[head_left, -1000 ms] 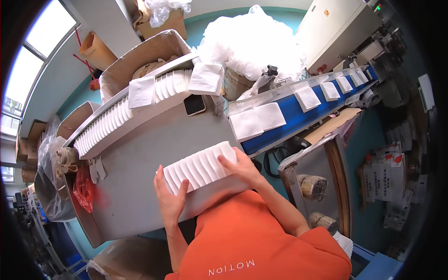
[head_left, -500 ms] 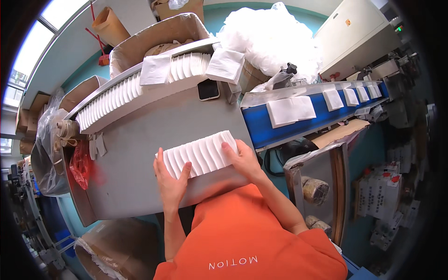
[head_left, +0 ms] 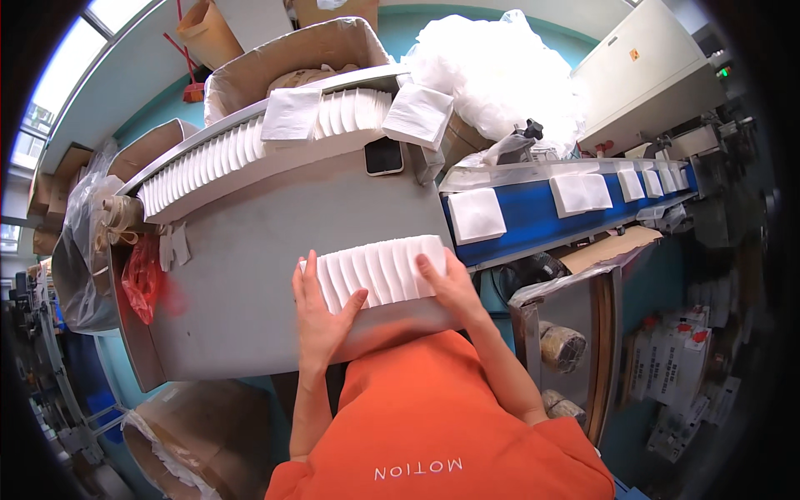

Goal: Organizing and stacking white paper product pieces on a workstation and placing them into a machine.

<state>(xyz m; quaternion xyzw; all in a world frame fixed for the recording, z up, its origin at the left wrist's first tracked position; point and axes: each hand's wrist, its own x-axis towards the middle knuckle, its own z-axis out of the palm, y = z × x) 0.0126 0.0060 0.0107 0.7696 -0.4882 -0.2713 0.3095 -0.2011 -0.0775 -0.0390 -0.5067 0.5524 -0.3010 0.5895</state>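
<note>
A row of folded white paper napkins (head_left: 379, 273), standing on edge in a slightly fanned bundle, is held between my two hands over the near part of the grey table. My left hand (head_left: 325, 321) grips its left end, thumb along the near side and fingers at the far side. The right end is clasped by my right hand (head_left: 454, 287), its thumb pressing on the napkins. Along the table's far edge runs a long row of similar napkins (head_left: 208, 171). Two flat napkin stacks, one left (head_left: 291, 114) and one right (head_left: 418, 114), lie on top of it.
A black phone (head_left: 384, 157) lies on the grey table (head_left: 242, 283) by the far row. On the right, a blue conveyor belt (head_left: 529, 208) carries several napkin stacks. A red plastic bag (head_left: 142, 279) hangs at the left edge. Cardboard boxes (head_left: 292, 50) stand behind.
The whole view has shifted slightly. Napkin stacks on the belt have changed position, with a single one now at its near end. Both hands keep their hold on the bundle.
</note>
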